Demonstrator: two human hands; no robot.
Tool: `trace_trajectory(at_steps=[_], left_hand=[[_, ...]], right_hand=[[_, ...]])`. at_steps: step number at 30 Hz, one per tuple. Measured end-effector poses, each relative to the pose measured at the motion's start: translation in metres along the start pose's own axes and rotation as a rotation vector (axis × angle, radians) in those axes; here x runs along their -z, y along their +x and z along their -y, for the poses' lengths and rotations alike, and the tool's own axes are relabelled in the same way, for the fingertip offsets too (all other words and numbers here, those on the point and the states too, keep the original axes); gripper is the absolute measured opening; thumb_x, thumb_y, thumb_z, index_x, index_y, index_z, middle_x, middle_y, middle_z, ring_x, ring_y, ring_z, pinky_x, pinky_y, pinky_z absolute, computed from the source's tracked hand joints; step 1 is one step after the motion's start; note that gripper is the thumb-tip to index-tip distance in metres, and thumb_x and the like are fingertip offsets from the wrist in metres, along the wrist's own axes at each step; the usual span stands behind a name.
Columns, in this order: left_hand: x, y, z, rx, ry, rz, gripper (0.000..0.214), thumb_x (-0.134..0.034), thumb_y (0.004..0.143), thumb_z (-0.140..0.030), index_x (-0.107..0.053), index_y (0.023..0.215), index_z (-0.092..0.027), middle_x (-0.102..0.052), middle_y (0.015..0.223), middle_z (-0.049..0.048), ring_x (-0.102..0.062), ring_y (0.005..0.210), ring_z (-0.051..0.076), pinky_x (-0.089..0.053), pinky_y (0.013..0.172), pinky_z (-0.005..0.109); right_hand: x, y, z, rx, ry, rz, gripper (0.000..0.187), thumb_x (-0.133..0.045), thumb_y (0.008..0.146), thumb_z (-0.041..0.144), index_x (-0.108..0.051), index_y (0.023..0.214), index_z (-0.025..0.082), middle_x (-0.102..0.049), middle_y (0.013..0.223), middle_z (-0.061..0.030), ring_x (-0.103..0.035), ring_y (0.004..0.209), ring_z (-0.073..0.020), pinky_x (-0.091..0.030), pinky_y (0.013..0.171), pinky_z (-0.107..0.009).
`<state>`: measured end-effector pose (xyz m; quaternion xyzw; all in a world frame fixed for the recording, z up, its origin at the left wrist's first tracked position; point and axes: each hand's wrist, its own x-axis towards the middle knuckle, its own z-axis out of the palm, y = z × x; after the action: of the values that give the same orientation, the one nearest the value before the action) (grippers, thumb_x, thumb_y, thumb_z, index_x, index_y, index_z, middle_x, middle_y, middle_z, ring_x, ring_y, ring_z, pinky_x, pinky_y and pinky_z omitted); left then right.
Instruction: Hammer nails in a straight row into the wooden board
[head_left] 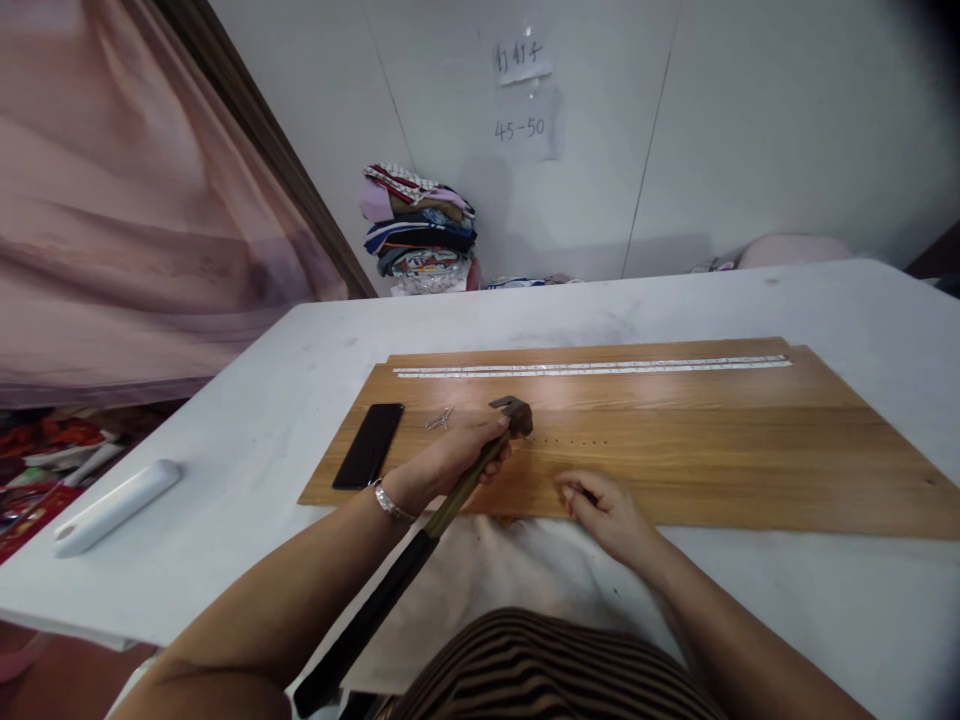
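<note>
My left hand is closed around the upper handle of a claw hammer, just below its head. The black grip slants down toward my body, and the hammer head is over the wooden board. My right hand rests at the board's near edge with its fingers curled together; anything they pinch is too small or hidden to name. A row of small dark dots runs along the board to the right of the hammer head. A few loose nails lie left of the head.
A black phone lies on the board's left end. Two white measuring strips run along its far side. On the white table is a white elongated object. Folded clothes are stacked by the wall; a pink curtain hangs left.
</note>
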<state>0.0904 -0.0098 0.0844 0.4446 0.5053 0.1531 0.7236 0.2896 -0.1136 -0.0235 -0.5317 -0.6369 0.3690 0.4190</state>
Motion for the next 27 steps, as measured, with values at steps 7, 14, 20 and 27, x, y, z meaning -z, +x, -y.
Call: trace_trajectory(at_steps=[7,14,20,27], left_hand=[[0.007,0.008,0.012,0.011,0.019,-0.002,0.032,-0.053,0.083,-0.046,-0.058,0.088,-0.015,-0.055,0.065,-0.0005,-0.042,0.042,0.005,-0.029,0.038,0.017],[0.003,0.002,0.005,0.001,0.016,0.006,0.033,-0.051,0.085,-0.046,-0.057,0.091,-0.014,-0.052,0.064,-0.0017,-0.041,0.042,0.004,-0.028,0.038,0.017],[0.003,0.004,0.003,0.008,0.018,0.001,0.032,-0.052,0.084,-0.047,-0.056,0.089,-0.015,-0.052,0.064,-0.0023,-0.041,0.042,0.004,-0.028,0.038,0.016],[0.005,0.006,0.01,-0.008,0.014,0.009,0.031,-0.051,0.086,-0.044,-0.059,0.091,-0.014,-0.054,0.065,-0.0009,-0.042,0.042,0.005,-0.029,0.037,0.017]], right_hand=[[0.0,0.0,0.002,-0.001,-0.017,0.002,0.024,-0.048,0.087,0.022,-0.07,0.096,0.019,-0.068,0.072,-0.0032,-0.061,0.063,-0.0151,-0.048,0.059,-0.026],[-0.001,0.0,-0.001,-0.009,-0.016,-0.001,0.023,-0.048,0.087,0.022,-0.07,0.095,0.019,-0.068,0.075,-0.0038,-0.062,0.066,-0.0154,-0.049,0.062,-0.026],[0.0,0.0,0.0,0.01,-0.001,0.002,0.023,-0.048,0.088,0.022,-0.07,0.096,0.019,-0.069,0.077,-0.0044,-0.062,0.066,-0.016,-0.05,0.063,-0.028],[0.001,0.0,0.003,-0.015,-0.005,0.0,0.024,-0.048,0.087,0.023,-0.07,0.096,0.02,-0.069,0.075,-0.0043,-0.063,0.068,-0.0171,-0.05,0.062,-0.028]])
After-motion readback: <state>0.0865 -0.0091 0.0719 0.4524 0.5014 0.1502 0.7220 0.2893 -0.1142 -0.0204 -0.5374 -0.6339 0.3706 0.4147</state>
